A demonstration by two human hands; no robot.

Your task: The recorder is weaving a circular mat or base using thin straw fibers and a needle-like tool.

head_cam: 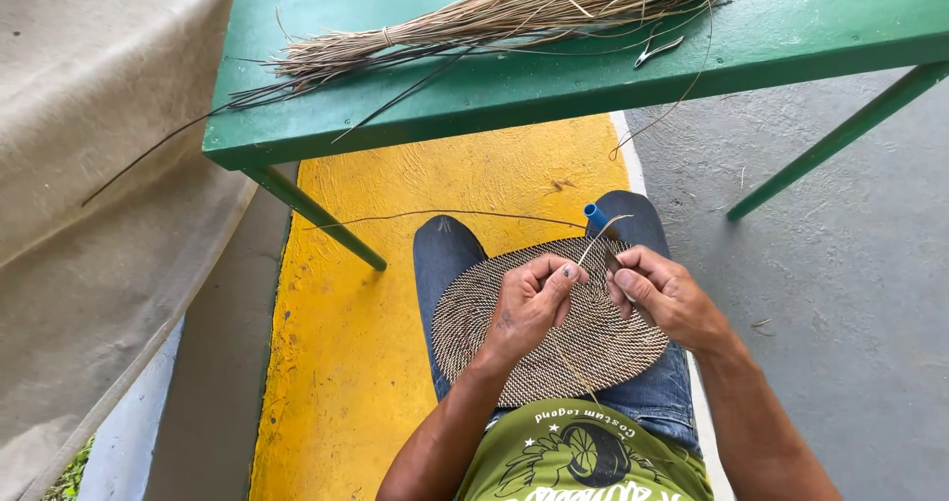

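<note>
while the oval woven mat [554,348] lies flat across the person's lap, near the middle of the scene, the work in hand looks like stitching along its far edge. the left hand [529,308] pinches a thin pale fibre strand [596,242] between thumb and forefinger, its grip closed tight on it, and the strand rises toward a blue-handled tool [597,216] at the mat's far rim. the right hand [664,295], just beside the left, curls its fingers in a narrow grip at the rim; it seems to hold the tool, though the fingers hide the contact. a long dark strand [445,212] trails off to the left above the yellow floor [346,363]. on the green desk [494,96] farther off lie a bundle of dried fibres [494,17] and small metal pliers [657,49], well apart from the hands. judging by this, the next move calls for a steady pull to tighten the strand without snapping it.
</note>
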